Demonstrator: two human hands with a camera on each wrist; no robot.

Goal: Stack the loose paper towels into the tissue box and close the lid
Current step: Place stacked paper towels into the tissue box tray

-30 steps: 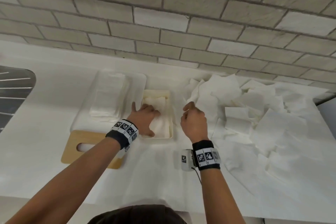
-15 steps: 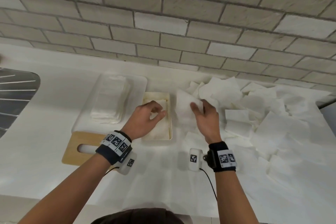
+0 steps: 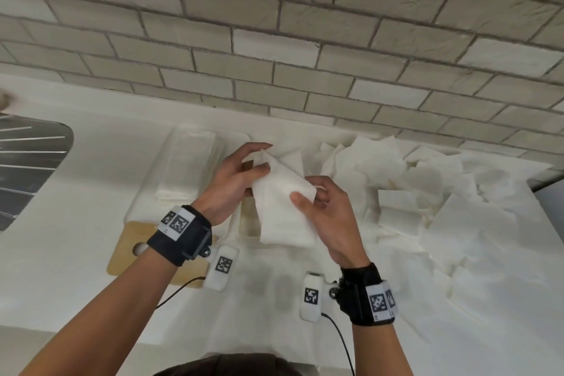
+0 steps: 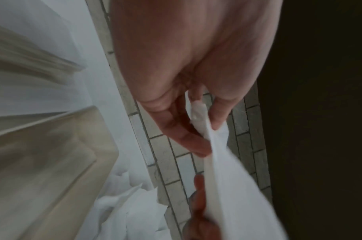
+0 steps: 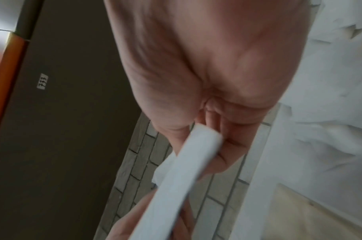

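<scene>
Both hands hold one white paper towel (image 3: 282, 207) up above the tissue box (image 3: 247, 223), which it mostly hides. My left hand (image 3: 244, 175) pinches the towel's upper left corner between thumb and fingers; the left wrist view shows that pinch on the paper towel (image 4: 217, 146). My right hand (image 3: 317, 201) pinches its right edge, and the paper towel (image 5: 188, 162) shows edge-on in the right wrist view. A heap of loose paper towels (image 3: 427, 192) lies to the right. The wooden lid (image 3: 128, 250) with its oval slot lies flat at the front left.
A clear plastic pack of folded towels (image 3: 186, 168) lies left of the box. A metal sink drainer (image 3: 27, 168) is at the far left. A brick wall (image 3: 274, 40) rises behind the white counter (image 3: 76, 284). Cables run from the wrist cameras.
My right hand took a towel from the heap and lifted it over the box. My left hand left the box and now grips the towel's other corner.
</scene>
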